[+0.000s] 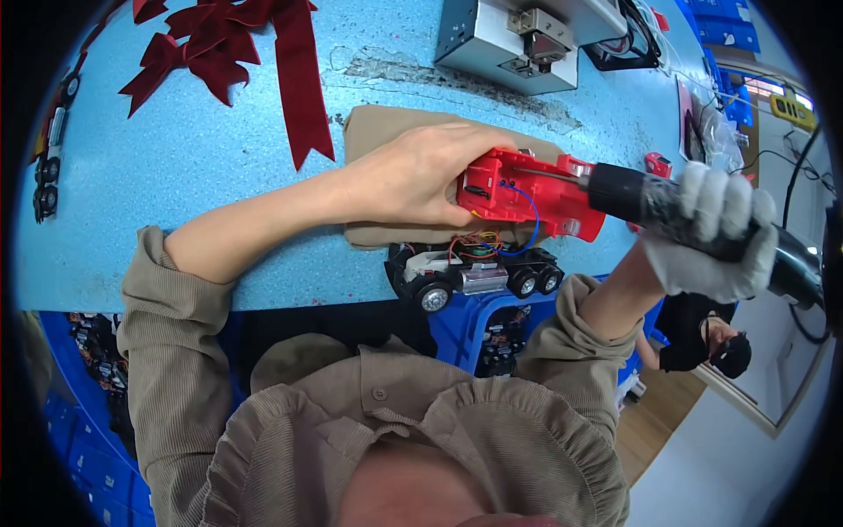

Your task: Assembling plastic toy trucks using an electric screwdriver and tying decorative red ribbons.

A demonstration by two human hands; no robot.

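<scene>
My bare left hand (420,176) grips the left end of a red toy truck body (527,206), turned so its hollow inside shows. In my white-gloved right hand (716,233) is a black electric screwdriver (619,191), its long bit reaching left into the shell. Whether the tip sits on a screw I cannot tell. Just below lies a black toy truck chassis (479,274) with silver wheels and a bundle of coloured wires; a blue wire (536,215) runs from it into the red body. Under the body and my left hand is a folded tan cloth pad (378,132).
Dark red velvet bows (193,61) lie at the far left. A grey metal machine (500,53) stands at the back. Another toy truck chassis (53,158) rests by the left edge. Below the blue table (281,220) are blue bins (470,321) with parts. A person (711,338) is at right.
</scene>
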